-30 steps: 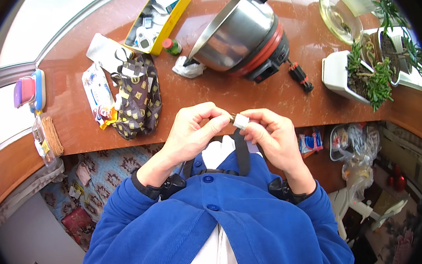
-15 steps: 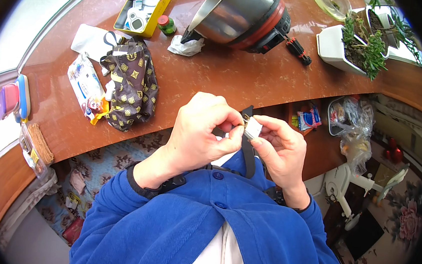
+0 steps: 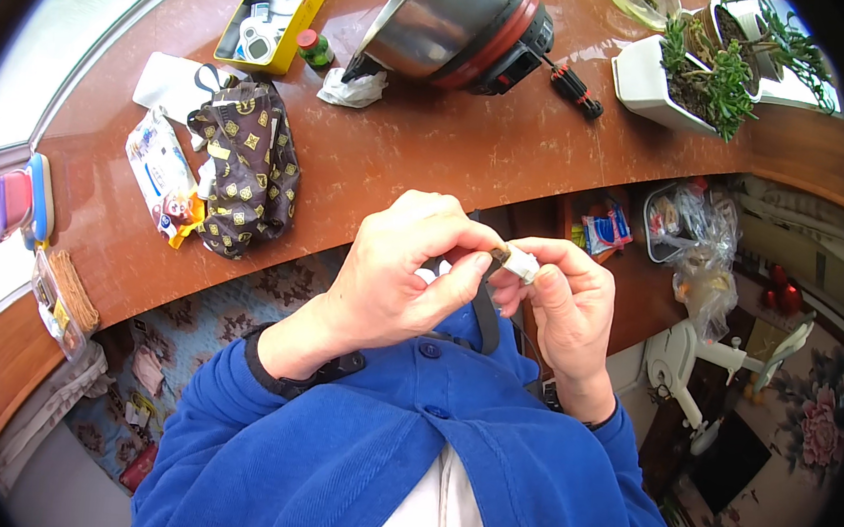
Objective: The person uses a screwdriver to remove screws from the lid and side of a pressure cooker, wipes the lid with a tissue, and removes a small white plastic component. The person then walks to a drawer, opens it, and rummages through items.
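Both my hands meet in front of my chest, near the table's front edge. My right hand (image 3: 575,312) is closed, pinching a small white piece (image 3: 521,264) between thumb and fingers. A small brownish end (image 3: 499,254) joins the white piece on its left, and my left hand (image 3: 396,271) pinches it between thumb and forefinger. What exactly the piece is, I cannot make out. Something white shows partly under my left fingers, mostly hidden. A dark strap (image 3: 485,319) hangs just below the hands, against my blue clothing.
On the brown table (image 3: 380,170) lie a patterned dark bag (image 3: 250,163), a wipes packet (image 3: 161,172), a yellow box (image 3: 297,27), a steel pot (image 3: 443,24), a black-and-red tool (image 3: 575,91) and a white planter (image 3: 653,88). An open drawer (image 3: 572,211) holds packets at right.
The white piece has turned and tilts down toward my right, with its brownish end showing more. My fingers have shifted their grip slightly. The whole view has moved a little.
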The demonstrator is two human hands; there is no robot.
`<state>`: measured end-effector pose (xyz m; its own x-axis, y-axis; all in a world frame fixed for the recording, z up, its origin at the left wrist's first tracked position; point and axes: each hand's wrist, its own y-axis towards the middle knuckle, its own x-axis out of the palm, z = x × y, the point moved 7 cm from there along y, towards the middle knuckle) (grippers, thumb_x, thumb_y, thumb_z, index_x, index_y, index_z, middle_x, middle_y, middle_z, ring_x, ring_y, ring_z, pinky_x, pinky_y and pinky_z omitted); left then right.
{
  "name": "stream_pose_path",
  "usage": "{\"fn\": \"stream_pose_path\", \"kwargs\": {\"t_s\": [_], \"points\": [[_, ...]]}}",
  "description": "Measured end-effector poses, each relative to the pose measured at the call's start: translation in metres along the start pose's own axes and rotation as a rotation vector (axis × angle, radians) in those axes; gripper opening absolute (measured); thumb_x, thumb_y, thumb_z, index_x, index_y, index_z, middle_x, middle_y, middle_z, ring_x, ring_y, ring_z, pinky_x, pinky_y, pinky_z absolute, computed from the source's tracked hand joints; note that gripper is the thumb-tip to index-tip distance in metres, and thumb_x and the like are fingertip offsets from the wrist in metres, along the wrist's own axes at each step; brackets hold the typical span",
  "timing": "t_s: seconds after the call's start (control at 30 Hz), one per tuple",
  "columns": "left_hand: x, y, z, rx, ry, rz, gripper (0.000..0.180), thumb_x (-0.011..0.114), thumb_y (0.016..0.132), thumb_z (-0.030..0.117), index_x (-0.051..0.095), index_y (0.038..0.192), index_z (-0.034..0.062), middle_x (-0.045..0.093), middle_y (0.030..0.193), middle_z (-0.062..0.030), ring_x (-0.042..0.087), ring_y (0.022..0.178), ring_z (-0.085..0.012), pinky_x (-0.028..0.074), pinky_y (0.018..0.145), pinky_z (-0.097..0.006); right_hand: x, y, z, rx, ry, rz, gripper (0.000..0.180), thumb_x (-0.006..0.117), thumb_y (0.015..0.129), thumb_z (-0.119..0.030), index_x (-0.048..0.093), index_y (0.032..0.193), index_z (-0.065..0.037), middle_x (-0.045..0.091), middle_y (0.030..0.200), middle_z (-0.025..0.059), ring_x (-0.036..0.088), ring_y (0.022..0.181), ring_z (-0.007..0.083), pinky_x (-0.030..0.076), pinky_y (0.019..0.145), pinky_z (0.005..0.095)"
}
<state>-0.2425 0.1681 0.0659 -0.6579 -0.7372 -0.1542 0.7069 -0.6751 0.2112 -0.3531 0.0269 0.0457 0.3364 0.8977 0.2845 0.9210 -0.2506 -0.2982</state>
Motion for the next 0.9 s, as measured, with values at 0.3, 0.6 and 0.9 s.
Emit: {"fn": "stream_pose_path", "kwargs": {"t_s": [0.3,0.6,0.9], "points": [[0.000,0.003,0.003,-0.010,-0.054,-0.091,0.015,0.073,0.082,-0.001,0.074,0.097,0.0012,0.067,0.079,-0.0066,0.062,0.070,-0.0145,0.048,0.065,-0.028,0.003,-0.004,0.005,0.055,0.056,-0.041,0.039,0.058,0.108,-0.029,0.068,0.118,0.007,0.074,0.094,0.0146,0.071,0.080,0.0159,0.059,0.066,0.0269],[-0.006,-0.020,-0.087,-0.303,-0.071,-0.100,0.006,0.075,0.091,0.004,0.073,0.094,-0.0002,0.068,0.086,-0.0046,0.063,0.077,-0.0122,0.050,0.072,-0.025,-0.007,-0.009,0.042,0.276,-0.059,0.116,0.037,0.059,0.107,-0.024,0.062,0.131,0.003,0.074,0.102,0.0100,0.070,0.086,0.0130,0.056,0.072,0.0252],[-0.093,-0.010,-0.314,-0.269,0.585,-0.032,0.023,0.068,0.096,0.019,0.068,0.100,-0.0039,0.071,0.090,-0.0125,0.064,0.081,-0.0237,0.053,0.080,-0.036,-0.062,-0.087,0.041,0.046,-0.366,0.316,0.041,0.070,0.099,-0.027,0.066,0.121,0.007,0.075,0.089,0.0129,0.070,0.081,0.0174,0.056,0.076,0.0336]]}}
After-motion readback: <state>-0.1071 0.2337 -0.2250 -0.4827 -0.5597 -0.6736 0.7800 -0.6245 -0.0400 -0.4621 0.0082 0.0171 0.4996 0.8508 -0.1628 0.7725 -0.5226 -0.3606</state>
